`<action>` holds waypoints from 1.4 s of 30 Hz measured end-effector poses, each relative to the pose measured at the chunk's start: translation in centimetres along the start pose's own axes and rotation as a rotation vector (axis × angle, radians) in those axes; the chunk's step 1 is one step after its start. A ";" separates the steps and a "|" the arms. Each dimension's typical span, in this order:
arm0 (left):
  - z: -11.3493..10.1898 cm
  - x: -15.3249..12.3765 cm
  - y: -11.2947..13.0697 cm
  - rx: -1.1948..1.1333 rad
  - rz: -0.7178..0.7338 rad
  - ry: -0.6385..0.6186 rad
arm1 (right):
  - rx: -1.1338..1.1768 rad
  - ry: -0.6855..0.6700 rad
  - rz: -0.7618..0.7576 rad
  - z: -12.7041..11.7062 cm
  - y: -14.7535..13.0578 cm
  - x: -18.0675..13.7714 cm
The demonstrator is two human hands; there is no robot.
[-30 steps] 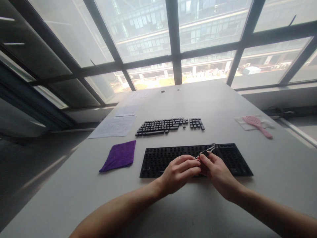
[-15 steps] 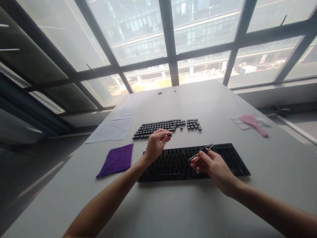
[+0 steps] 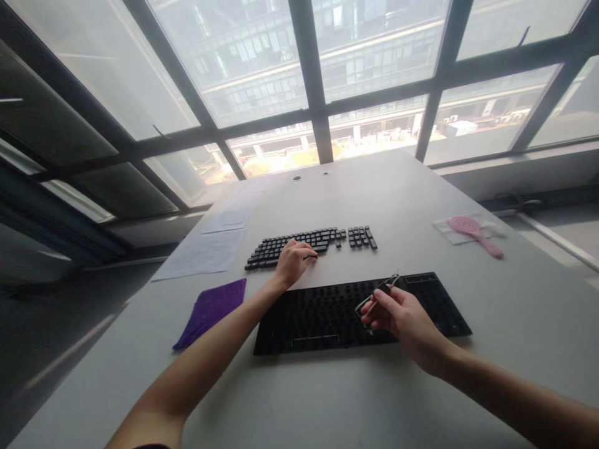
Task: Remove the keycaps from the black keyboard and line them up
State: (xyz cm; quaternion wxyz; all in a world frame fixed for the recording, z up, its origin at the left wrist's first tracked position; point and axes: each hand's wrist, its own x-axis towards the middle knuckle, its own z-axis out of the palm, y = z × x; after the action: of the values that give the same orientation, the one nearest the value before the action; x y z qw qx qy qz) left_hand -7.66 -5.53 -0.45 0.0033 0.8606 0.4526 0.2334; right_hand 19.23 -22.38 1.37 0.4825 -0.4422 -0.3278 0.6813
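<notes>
My left hand is at the front edge of the laid-out black keycaps, its fingertips pinched on a small dark keycap low over the table. My right hand grips a keycap puller with a dark handle and thin wire loops, held above the keyboard. The black keyboard lies below both hands with its key switches bare. One long metal wire bar shows near its front edge. My right hand and the puller hide part of the keyboard's right half.
Left of the keyboard lies a folded purple cloth, with white paper sheets beyond it. A pink hairbrush rests on a clear plastic bag at the right. Large windows rise behind the white table.
My left hand has moved slightly down and left with the keycap, bringing its fingertips lower beside the keycap rows. My right hand still holds the puller in nearly the same place.
</notes>
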 end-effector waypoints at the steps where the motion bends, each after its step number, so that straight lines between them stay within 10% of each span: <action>1: 0.0 0.0 -0.1 0.007 -0.001 0.006 | -0.001 0.002 0.000 0.0 -0.1 0.0; 13: -1.3 -0.3 1.1 -0.030 -0.017 0.066 | -0.164 -0.009 -0.194 -1.3 -2.0 0.6; 25: -1.7 -7.8 15.9 -0.422 0.071 -0.221 | -0.763 -0.323 -0.480 -3.1 -0.7 1.0; 42: -0.5 -8.6 16.4 -0.483 -0.002 -0.190 | -1.071 -0.591 -0.668 -3.1 -0.5 0.8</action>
State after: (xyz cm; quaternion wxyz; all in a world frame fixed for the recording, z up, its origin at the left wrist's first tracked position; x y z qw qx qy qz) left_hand 0.76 -22.04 0.12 0.2512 0.8526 0.3822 0.2528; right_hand 22.12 -21.45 0.35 0.2724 -0.2906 -0.8548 0.3328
